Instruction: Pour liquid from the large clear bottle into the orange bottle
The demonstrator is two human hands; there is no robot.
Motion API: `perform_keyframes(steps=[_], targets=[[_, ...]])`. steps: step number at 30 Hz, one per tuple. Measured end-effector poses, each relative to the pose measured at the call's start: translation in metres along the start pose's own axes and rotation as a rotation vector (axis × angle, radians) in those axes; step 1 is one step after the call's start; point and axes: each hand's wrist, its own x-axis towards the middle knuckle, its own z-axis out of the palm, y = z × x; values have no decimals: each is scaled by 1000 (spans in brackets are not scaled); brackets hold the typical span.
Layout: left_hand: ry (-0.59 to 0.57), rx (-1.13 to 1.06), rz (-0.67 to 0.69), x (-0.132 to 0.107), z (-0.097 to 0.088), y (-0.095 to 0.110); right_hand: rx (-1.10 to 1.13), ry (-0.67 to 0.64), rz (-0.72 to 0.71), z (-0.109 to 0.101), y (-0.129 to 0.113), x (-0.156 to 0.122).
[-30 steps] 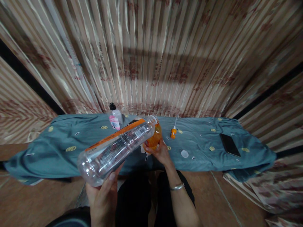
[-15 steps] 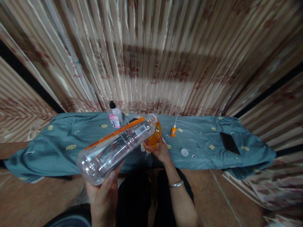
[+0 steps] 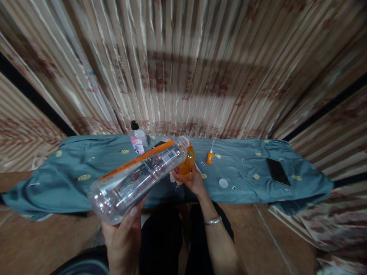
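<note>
My left hand (image 3: pixel 124 233) is closed around the lower part of a large clear plastic bottle (image 3: pixel 137 179) with an orange-edged label. The bottle is tilted, its mouth up at the right, right at the top of an orange bottle (image 3: pixel 187 164). Around that orange bottle my right hand (image 3: pixel 192 180) is closed, a silver bangle on its wrist. Whether liquid flows between the two I cannot tell. Under the orange bottle a bit of white paper (image 3: pixel 173 177) shows. An orange pump top (image 3: pixel 210 157) with a thin tube and a white round cap (image 3: pixel 223 183) lie to the right.
A clear pump bottle (image 3: pixel 138 139) with a black top and pink label stands at the back left. Towards the right end of the cloth-covered table (image 3: pixel 243 191) lies a black phone (image 3: pixel 278 172). Striped curtains (image 3: pixel 183 76) hang close behind.
The clear bottle's base has shifted slightly left in my left hand. Both hands keep their hold; the view has moved a little.
</note>
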Motion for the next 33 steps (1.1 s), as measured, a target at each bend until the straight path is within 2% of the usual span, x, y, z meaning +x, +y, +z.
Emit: perform_keyframes(steps=[23,33], targets=[[-34,49,31,0,-1,-1,-42,-3,-23,0,1,1],[-2,31,17,-1,4,4,-72,4,5,-1,-1,2]])
